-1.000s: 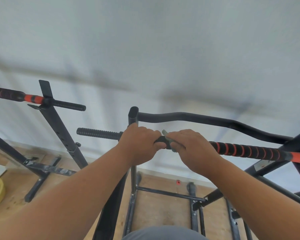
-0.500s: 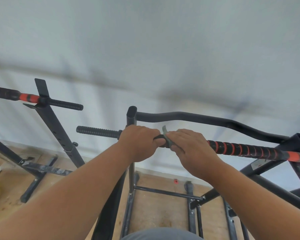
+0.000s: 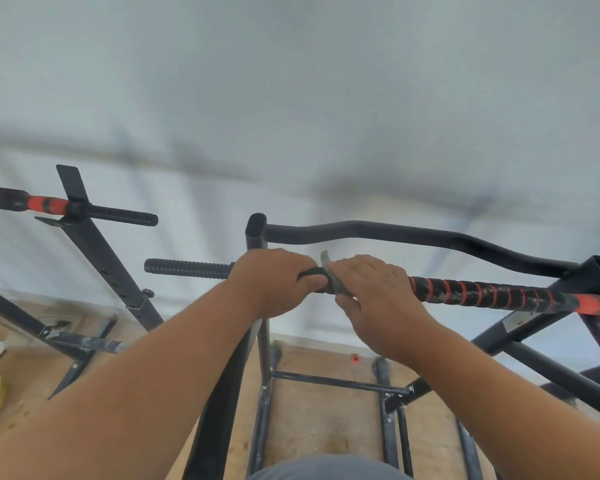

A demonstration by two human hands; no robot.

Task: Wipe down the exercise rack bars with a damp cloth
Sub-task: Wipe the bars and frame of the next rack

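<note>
A black and orange bar point(image 3: 499, 292) is seen running level from left to right across the exercise rack point(image 3: 257, 230), its threaded end pointing left. It is gripped by the left hand point(image 3: 274, 282), fingers curled over it. Just to the right, a grey-green cloth point(image 3: 333, 277) is pinched around the bar by the right hand point(image 3: 374, 299).

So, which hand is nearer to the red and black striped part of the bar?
Right. The right hand sits just beside the striped grip, with the cloth. The left hand grips the bar farther away, beyond the right one.
</note>
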